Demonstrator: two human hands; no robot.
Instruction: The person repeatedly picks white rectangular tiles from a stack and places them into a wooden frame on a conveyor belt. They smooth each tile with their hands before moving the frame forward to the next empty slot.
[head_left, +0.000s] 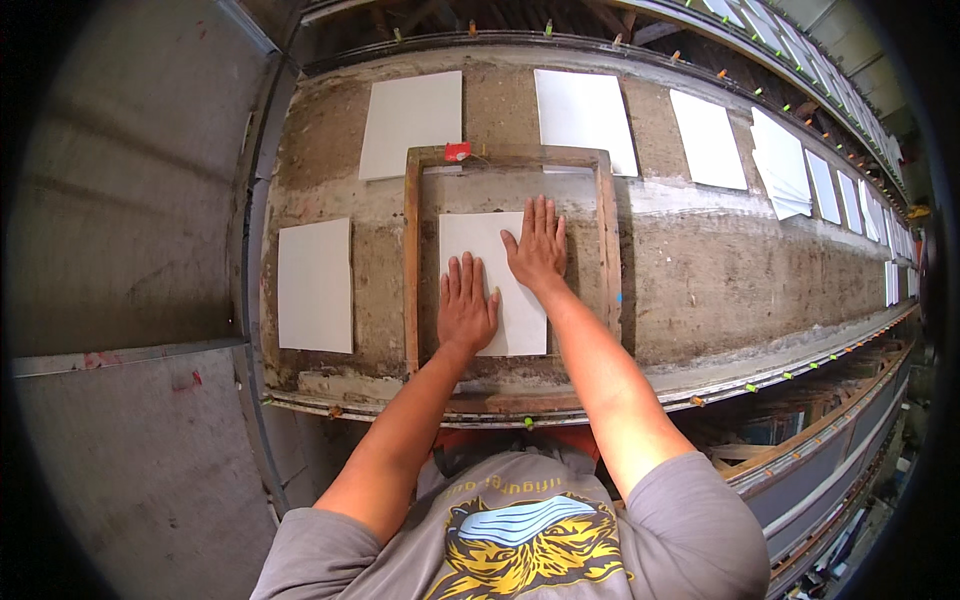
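Observation:
My left hand (467, 310) lies flat on the lower left part of a white paper sheet (517, 322), its fingers pointing away from me. Flat too, my right hand (538, 245) rests farther off, across the sheet's upper right edge. Neither hand grips anything; the fingers are stretched out. Around the sheet and both hands stands a rectangular wooden frame (412, 260) on the long worktable. I cannot tell whether anything is stretched across it. A small red piece (457, 151) sits on its far bar.
White paper stacks lie at the left (316, 285), far left (412, 122) and far middle (588, 108). More paper stacks (707, 138) run away along the table (740, 265) to the right. Small coloured pegs (529, 422) line its edges. Grey panels (130, 180) stand at left.

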